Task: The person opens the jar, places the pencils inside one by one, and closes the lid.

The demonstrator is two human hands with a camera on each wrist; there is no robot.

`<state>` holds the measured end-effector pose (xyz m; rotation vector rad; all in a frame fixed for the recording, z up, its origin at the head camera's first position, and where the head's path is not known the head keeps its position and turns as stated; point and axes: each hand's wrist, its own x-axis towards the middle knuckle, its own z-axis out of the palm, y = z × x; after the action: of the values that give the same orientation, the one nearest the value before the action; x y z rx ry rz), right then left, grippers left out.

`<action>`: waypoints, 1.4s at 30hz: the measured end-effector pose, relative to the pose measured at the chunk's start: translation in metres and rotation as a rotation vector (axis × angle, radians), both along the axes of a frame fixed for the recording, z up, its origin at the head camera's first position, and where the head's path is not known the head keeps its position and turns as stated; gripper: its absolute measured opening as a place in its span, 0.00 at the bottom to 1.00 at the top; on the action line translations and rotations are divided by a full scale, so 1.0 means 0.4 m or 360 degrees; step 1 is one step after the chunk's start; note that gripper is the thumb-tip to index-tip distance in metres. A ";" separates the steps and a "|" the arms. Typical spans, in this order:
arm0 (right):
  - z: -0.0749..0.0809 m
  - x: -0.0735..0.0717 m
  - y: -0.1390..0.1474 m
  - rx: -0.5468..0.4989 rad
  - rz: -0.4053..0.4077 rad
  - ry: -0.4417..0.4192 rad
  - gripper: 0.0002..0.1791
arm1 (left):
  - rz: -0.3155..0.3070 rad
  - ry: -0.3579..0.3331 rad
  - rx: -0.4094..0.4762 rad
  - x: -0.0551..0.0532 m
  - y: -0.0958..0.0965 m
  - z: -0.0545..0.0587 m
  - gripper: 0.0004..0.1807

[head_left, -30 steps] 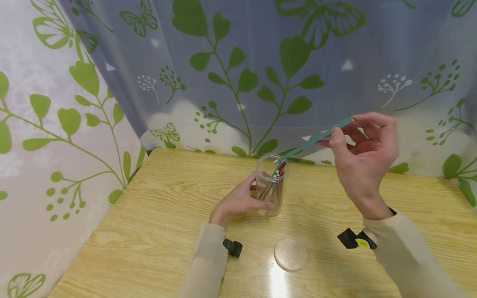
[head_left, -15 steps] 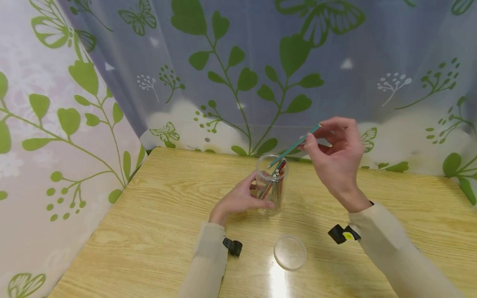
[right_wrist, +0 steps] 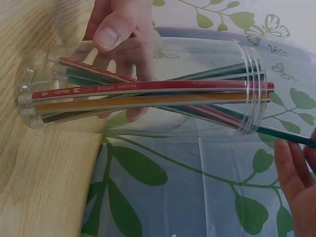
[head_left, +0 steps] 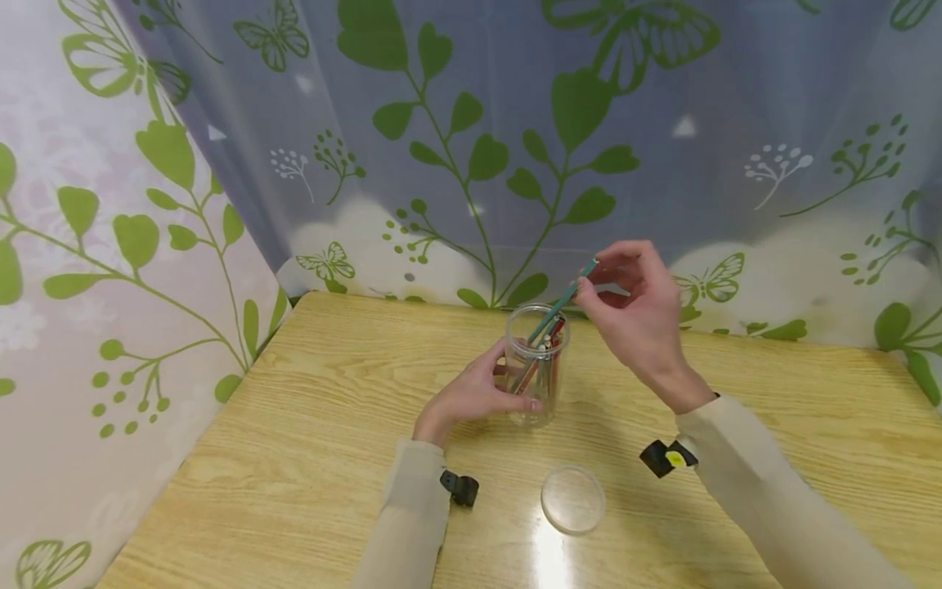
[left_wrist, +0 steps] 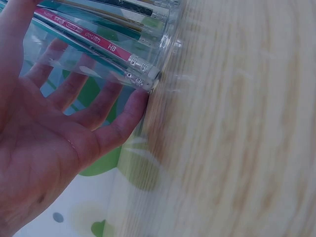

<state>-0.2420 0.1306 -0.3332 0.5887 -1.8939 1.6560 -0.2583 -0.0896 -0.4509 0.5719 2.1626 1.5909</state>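
In the head view, a clear plastic jar (head_left: pixel 548 401) stands upright on the wooden table with several pencils leaning inside. My left hand (head_left: pixel 478 393) grips its side, thumb across the front. Between thumb and fingers, my right hand (head_left: pixel 640 311) pinches a green pencil (head_left: pixel 562 301) near its upper end; the lower part slants through the jar's mouth. The right wrist view shows a red pencil (right_wrist: pixel 148 88) and a yellow pencil (right_wrist: pixel 148 102) in the jar, eraser ends at the bottom. A red HB pencil (left_wrist: pixel 94 37) lies against the wall in the left wrist view.
A round clear lid (head_left: pixel 572 501) lies flat on the wooden table (head_left: pixel 331 458), in front of the jar. Behind the table's far edge hangs a curtain (head_left: pixel 471 164) printed with leaves and butterflies. Another printed sheet (head_left: pixel 96 327) borders the left side.
My right hand has moved left toward the jar, bringing the green pencil with it. The pencil's lower end has gone down into the mouth. My left hand and the jar have stayed put.
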 end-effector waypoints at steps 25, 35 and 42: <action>-0.061 -0.013 0.009 0.0644 -0.0025 -0.0066 0.08 | -0.0039 0.0044 0.0016 -0.002 -0.002 -0.002 0.48; -0.074 -0.010 0.016 0.0727 -0.0052 -0.0103 0.05 | -0.0028 0.0042 -0.0016 -0.001 -0.003 -0.004 0.47; -0.075 -0.003 0.026 0.0737 0.0018 -0.0130 0.07 | -0.0026 0.0022 -0.0004 0.000 -0.003 0.000 0.48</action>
<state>-0.2431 0.1409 -0.3631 0.7193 -2.3569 1.2618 -0.2584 -0.0910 -0.4510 0.5999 2.1643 1.5804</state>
